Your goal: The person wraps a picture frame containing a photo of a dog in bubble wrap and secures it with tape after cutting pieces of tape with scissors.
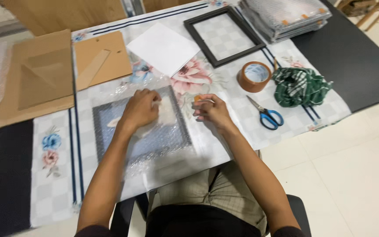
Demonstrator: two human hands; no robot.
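Note:
A dark picture frame wrapped in bubble wrap lies flat on the table in front of me. My left hand presses down on its upper middle, fingers curled on the wrap. My right hand hovers just past the frame's right edge, fingers pinched on a small orange-tipped thing that I cannot make out.
Brown tape roll, blue-handled scissors and a green checked cloth lie to the right. An empty black frame, a white sheet, cardboard backings and a stack of wrapped frames lie farther back on the flowered tablecloth.

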